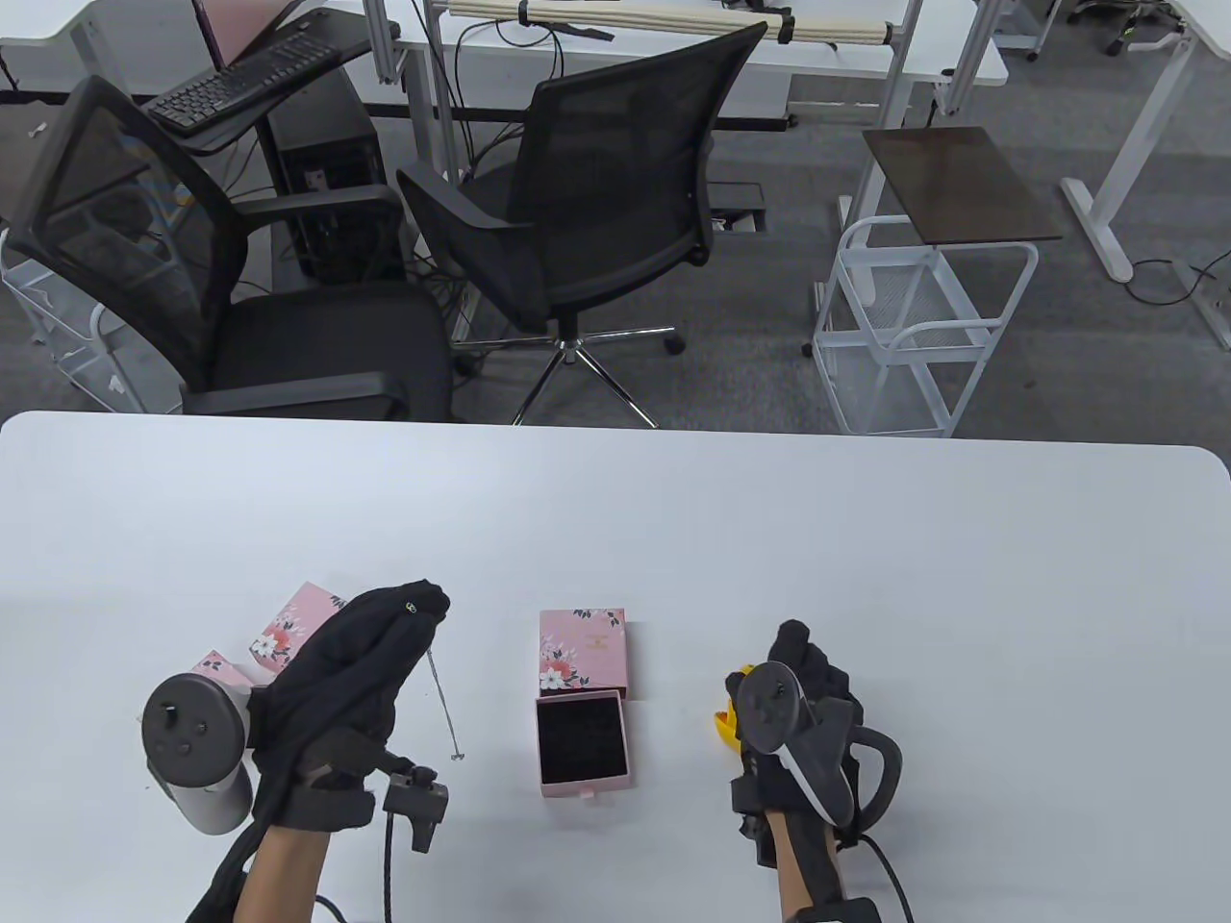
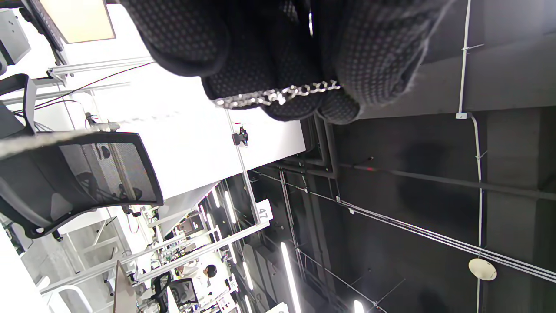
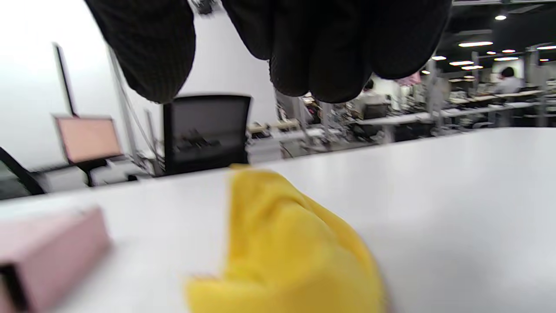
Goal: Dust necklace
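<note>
Step in hand: we judge this to be the pick-up stage. The necklace [image 1: 440, 694] is lifted out of its box, and the yellow cloth [image 3: 282, 243] is not yet gripped, so no dusting has begun.

Left hand [image 1: 356, 663]: raised over the near left of the desk [image 1: 866, 577], fingers closed together on the chain. In the left wrist view the links lie across the gloved fingertips [image 2: 286, 104], pinched between them.

Necklace: a thin silver chain that hangs from the left hand down toward the desk, its small end piece close to the surface, just left of the open box. We cannot tell whether that end touches the desk.

Right hand [image 1: 813, 683]: low over the near right of the desk, directly above the yellow cloth. In the right wrist view the fingers [image 3: 312, 48] hang loosely curled and apart from the cloth, holding nothing.

Yellow cloth: bunched on the desk, mostly hidden under the right hand in the table view.

Jewellery box: a pink drawer [image 1: 582, 742] with dark lining pulled toward us from its floral sleeve [image 1: 583, 652], between the two hands.

Other boxes: two more pink floral boxes [image 1: 288, 635] lie behind the left hand.

Next move: we expect the right hand must close on the cloth, then carry it left to the hanging chain, which the left hand needs to keep taut and steady.
</note>
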A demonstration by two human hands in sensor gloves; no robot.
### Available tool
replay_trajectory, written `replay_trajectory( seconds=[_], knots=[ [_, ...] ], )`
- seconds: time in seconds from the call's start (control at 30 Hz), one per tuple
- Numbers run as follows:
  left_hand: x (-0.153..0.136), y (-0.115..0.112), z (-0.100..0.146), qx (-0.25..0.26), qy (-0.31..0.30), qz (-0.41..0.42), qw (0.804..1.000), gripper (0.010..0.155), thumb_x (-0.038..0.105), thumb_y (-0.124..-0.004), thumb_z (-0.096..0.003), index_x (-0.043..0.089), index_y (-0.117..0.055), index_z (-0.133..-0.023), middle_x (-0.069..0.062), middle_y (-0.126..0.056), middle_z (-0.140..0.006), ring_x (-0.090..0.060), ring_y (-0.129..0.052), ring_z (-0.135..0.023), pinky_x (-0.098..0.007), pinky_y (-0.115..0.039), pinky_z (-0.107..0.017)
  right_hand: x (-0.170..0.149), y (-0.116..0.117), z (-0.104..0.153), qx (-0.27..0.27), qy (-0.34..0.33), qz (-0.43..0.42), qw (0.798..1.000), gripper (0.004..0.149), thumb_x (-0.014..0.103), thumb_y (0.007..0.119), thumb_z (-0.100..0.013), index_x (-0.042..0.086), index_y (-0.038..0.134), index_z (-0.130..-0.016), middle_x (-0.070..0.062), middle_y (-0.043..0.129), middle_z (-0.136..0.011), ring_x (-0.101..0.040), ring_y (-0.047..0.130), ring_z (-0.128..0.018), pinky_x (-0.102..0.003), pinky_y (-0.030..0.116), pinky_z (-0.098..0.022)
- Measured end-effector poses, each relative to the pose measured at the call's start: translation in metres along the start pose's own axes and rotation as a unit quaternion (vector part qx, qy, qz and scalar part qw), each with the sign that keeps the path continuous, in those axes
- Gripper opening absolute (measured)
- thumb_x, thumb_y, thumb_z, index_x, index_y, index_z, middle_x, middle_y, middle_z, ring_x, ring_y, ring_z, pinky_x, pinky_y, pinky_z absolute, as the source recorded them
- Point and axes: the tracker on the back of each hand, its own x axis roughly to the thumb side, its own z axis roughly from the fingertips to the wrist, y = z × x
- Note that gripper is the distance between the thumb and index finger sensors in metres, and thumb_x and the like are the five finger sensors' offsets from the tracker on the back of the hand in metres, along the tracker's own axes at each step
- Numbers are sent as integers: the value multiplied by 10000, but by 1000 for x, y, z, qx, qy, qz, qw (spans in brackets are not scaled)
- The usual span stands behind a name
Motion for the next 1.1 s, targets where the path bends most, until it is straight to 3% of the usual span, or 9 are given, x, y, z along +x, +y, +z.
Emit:
replay_trajectory(
  seconds=[0.1, 0.3, 0.43, 0.53, 0.63, 0.77, 0.97, 1.1],
  knots=[
    [-1, -4, 0, -6, 3, -4, 1000, 357, 466, -866, -562, 312, -927, -878, -3, -956, -872, -234, -904, -788, -423, -814, -564, 25, -20, 8, -14, -72, -88, 993, 705, 416, 821, -616, 37, 528, -1135, -257, 695, -1058, -502, 768, -870, -625, 632, -672],
    [-2, -10, 0, -14, 3, -12, 1000, 357, 465, -868, -560, 312, -928, -877, -3, -957, -872, -236, -903, -790, -424, -814, -564, 79, -45, 12, 82, -195, -275, 938, 627, 384, 800, -637, 62, 569, -1123, -232, 724, -1046, -488, 780, -865, -619, 618, -690],
    [-2, -13, 0, -14, 5, -26, 1000, 359, 463, -872, -557, 307, -931, -875, -5, -952, -878, -243, -894, -802, -436, -804, -578, 120, -57, 21, 138, -279, -317, 896, 609, 397, 797, -639, 87, 592, -1121, -227, 718, -1060, -488, 766, -886, -624, 605, -701],
    [-3, -13, 0, -13, 5, -33, 999, 360, 467, -881, -548, 313, -938, -868, 4, -956, -876, -244, -884, -814, -441, -795, -590, 143, -46, 33, 128, -318, -300, 890, 624, 428, 796, -631, 118, 582, -1129, -231, 693, -1084, -495, 748, -905, -630, 595, -709],
    [-3, -14, 0, -17, 3, -35, 999, 359, 469, -884, -546, 315, -940, -865, 6, -958, -875, -245, -883, -816, -442, -794, -592, 159, -23, 35, 106, -310, -276, 904, 602, 436, 792, -627, 133, 608, -1113, -231, 682, -1094, -508, 741, -910, -641, 596, -702],
    [-3, -12, -1, -14, 6, -30, 999, 358, 468, -882, -547, 316, -937, -867, 4, -957, -877, -245, -883, -816, -441, -794, -592, 159, -4, 32, 112, -289, -314, 897, 362, 348, 775, -644, 195, 764, -972, -168, 793, -1009, -464, 815, -853, -628, 630, -681],
    [-7, 8, -3, 19, 18, -9, 1000, 358, 471, -877, -552, 317, -934, -871, 7, -955, -878, -241, -885, -812, -436, -797, -588, 135, -13, 16, 85, -262, -329, 904, 356, 338, 772, -636, 188, 781, -959, -143, 883, -904, -405, 895, -758, -601, 674, -656],
    [-11, 22, -4, 43, 29, 6, 999, 357, 465, -878, -553, 314, -933, -872, 3, -956, -876, -240, -884, -811, -435, -798, -586, 121, -19, 8, 118, -241, -375, 887, 359, 320, 742, -645, 176, 770, -973, -148, 886, -894, -408, 894, -749, -616, 659, -660]
  ],
)
